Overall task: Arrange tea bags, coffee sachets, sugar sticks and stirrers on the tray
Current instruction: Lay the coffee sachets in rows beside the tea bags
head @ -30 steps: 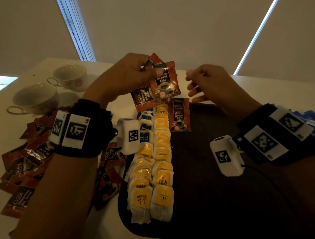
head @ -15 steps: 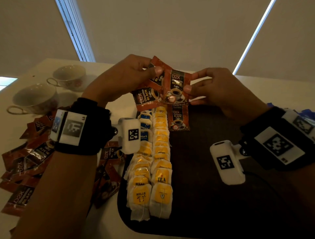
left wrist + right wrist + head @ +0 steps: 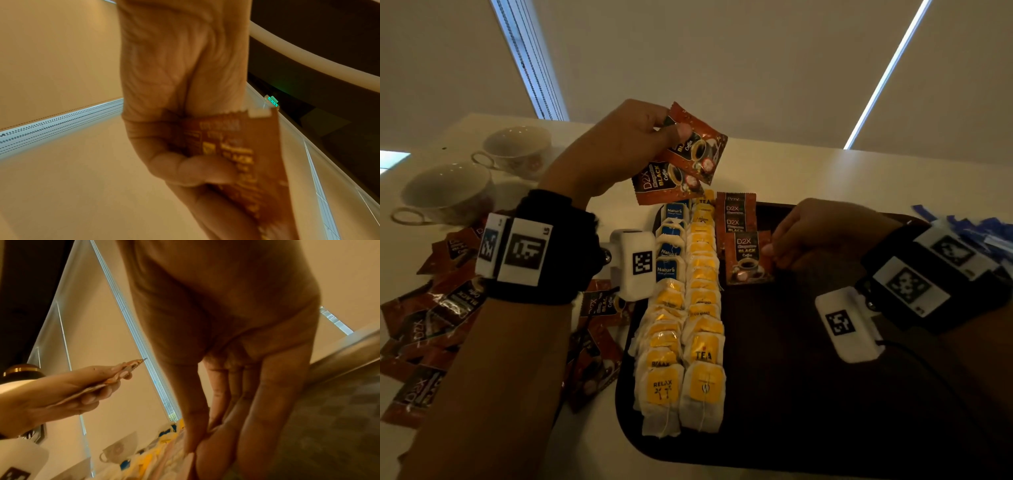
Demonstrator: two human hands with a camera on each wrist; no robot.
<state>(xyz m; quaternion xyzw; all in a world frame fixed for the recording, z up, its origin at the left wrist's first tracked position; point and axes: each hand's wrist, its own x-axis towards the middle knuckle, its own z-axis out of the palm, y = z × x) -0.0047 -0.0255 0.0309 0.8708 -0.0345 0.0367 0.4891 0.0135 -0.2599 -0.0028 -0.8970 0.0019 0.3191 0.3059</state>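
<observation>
1. Coffee sachets [image 3: 681, 161], glossy red-brown foil with crimped edges, are fanned in the left hand [image 3: 616, 150], thumb pinching them against the fingers, raised above the far end of the tray [image 3: 825, 394].
2. Seen from the left wrist, the held sachets' serrated top edge and yellow print show, blurred.
3. The right hand [image 3: 822, 233] pinches the right edge of one flat coffee sachet [image 3: 748, 257] between thumb and fingertips, low on the tray; it overlaps the near end of a short column of sachets [image 3: 736, 214] lying just right of the tea bags.
4. The tray is dark, matte, with rounded corners, resting on the pale smooth desk [image 3: 808, 171].
5. Tea bags [image 3: 685, 325] lie in two overlapping columns along the tray's left side: soft white paper pouches with square yellow tags, several blue-tagged ones at the far left.
6. Loose coffee sachets [image 3: 431, 325] are scattered on the desk left of the tray.
7. Two rounded ceramic cups [image 3: 448, 192] with loop handles stand far left.
8. Blue sticks [image 3: 976, 229] lie at the right edge; their kind is unclear.
</observation>
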